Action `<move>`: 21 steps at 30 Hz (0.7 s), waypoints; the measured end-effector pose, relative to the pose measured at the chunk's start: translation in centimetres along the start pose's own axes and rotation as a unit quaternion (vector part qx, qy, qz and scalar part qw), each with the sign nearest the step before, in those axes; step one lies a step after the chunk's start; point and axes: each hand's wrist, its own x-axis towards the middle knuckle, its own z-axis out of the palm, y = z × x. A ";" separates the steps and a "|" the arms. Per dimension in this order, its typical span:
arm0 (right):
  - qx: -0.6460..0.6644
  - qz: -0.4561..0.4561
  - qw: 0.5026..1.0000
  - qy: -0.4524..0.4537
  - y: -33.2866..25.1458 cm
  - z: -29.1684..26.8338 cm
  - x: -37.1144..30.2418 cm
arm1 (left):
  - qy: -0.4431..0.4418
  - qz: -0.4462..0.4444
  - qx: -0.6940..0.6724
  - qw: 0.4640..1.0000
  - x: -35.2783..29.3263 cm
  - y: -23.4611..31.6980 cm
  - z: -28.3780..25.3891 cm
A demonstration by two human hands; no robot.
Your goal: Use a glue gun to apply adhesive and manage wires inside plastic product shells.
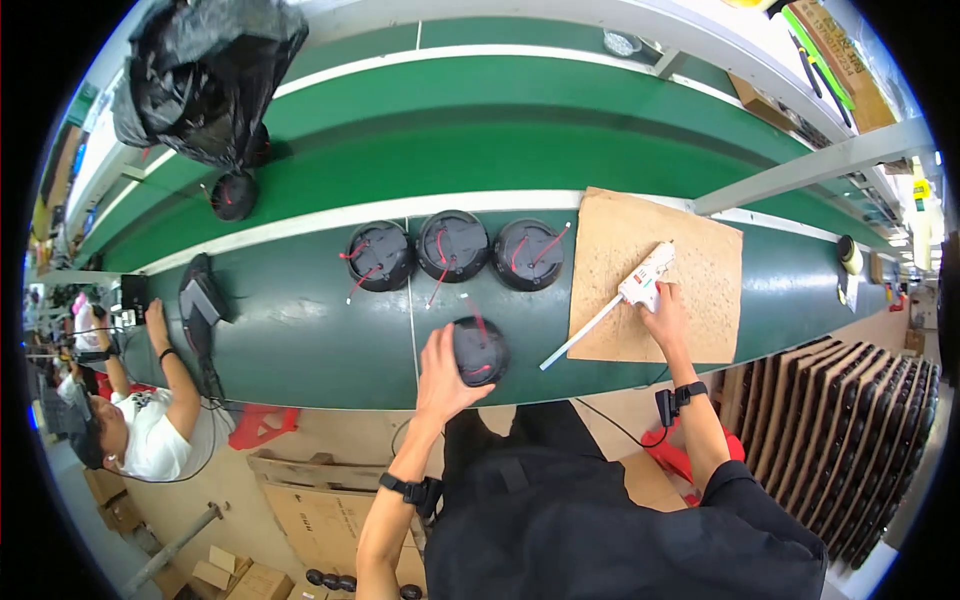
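Note:
My left hand is closed around the left side of a round black plastic housing with a red wire, near the front edge of the bench. My right hand grips a white hot glue gun over a brown cardboard sheet. A long white glue stick juts from the gun's rear toward the lower left. Behind my left hand stand three similar black housings in a row: a left one, a middle one and a right one, each with red wires.
A green conveyor belt runs behind the bench. On it, at left, sits another black housing beneath a black plastic bag. A co-worker works at far left. Stacked black parts with cardboard layers stand at right.

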 end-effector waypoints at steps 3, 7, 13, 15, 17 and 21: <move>-0.048 -0.031 0.998 0.011 1.2 1.3 0.3 | 0.082 -0.051 -0.013 0.995 -1.5 -0.8 -3.6; 0.031 -0.076 0.995 0.060 -3.4 -1.2 0.2 | 0.227 -0.090 -0.074 0.967 0.9 1.3 -10.1; 0.260 -0.222 0.938 -0.059 -16.7 -0.1 2.4 | 0.316 -0.079 -0.002 0.945 10.2 -0.4 -13.2; 0.251 -0.186 0.942 -0.122 -19.1 1.9 3.2 | 0.304 -0.085 0.031 0.948 11.2 -1.4 -13.3; 0.226 -0.195 0.948 -0.111 -19.7 2.8 3.8 | 0.291 -0.090 0.019 0.952 11.5 -1.7 -13.0; 0.220 -0.171 0.954 -0.109 -20.3 3.9 4.1 | 0.274 -0.081 0.018 0.958 11.7 -2.3 -13.0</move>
